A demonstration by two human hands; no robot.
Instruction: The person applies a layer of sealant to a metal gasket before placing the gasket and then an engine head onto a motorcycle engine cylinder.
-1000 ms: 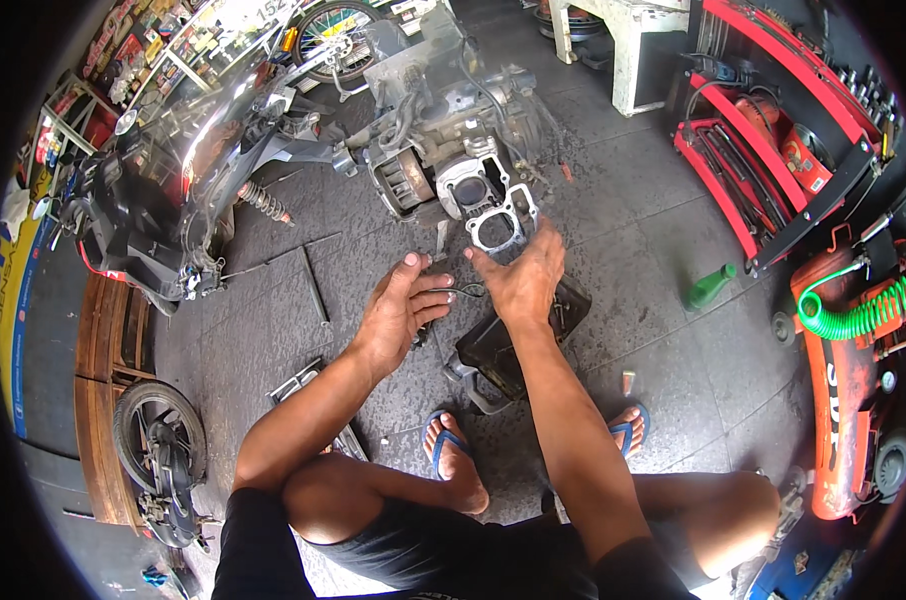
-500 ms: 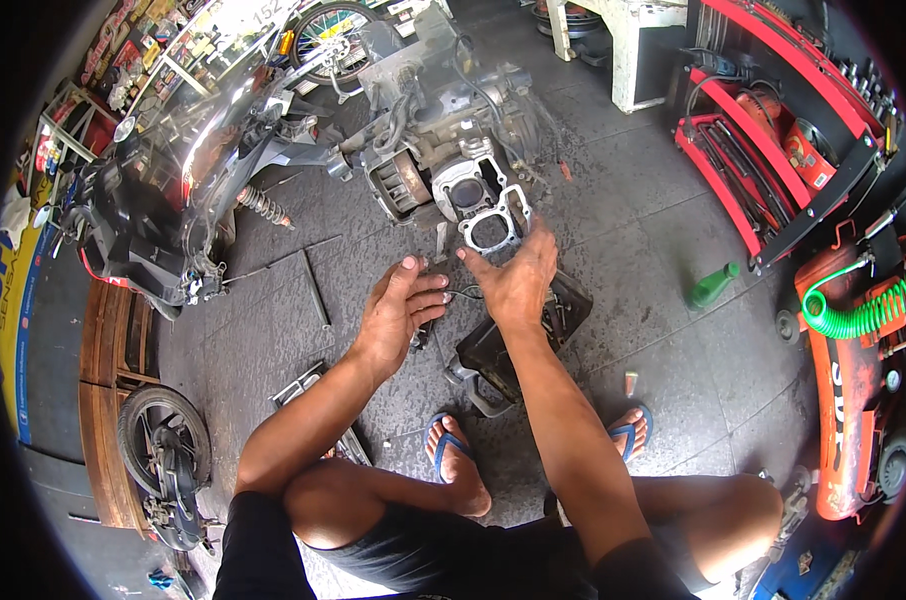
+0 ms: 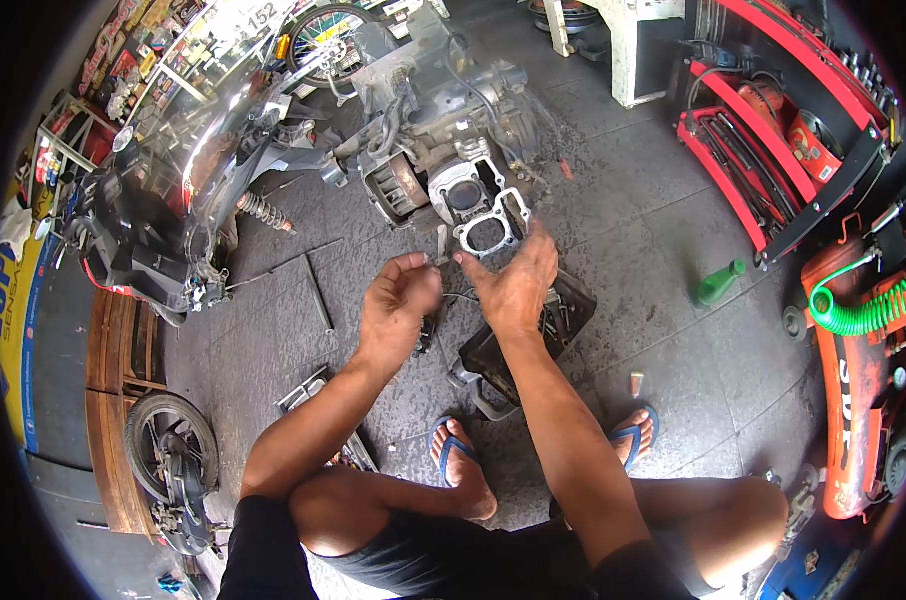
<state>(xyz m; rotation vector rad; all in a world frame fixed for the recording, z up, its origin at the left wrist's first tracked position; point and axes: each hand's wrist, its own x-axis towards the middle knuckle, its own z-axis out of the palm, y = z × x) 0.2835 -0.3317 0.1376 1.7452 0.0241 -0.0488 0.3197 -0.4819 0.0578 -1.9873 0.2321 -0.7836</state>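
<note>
My right hand (image 3: 518, 285) grips the near edge of a pale metal gasket (image 3: 464, 240), thumb on its left and fingers on its right. The gasket has a large round opening and a narrower side slot. Beyond it in the picture is a dirty engine (image 3: 423, 150) with an open round bore. To the left of the gasket my left hand (image 3: 401, 303) is raised with bent fingers. Motion smears part of that hand, so whether it holds anything is unclear. Under my right wrist lies a dark open tray (image 3: 493, 365) with small parts.
Motorcycle bodywork (image 3: 138, 230) and a coil spring shock absorber (image 3: 268, 212) are at the left. A wheel (image 3: 168, 447) lies by a wooden bench (image 3: 103, 400). At the right are a green bottle (image 3: 719, 284), a red tool rack (image 3: 753, 150) and an orange compressor (image 3: 845, 400) with a green hose.
My left hand has turned and its spread fingers have bent inward, with blur. My right hand keeps the gasket in nearly the same place. The whole view has shifted slightly.
</note>
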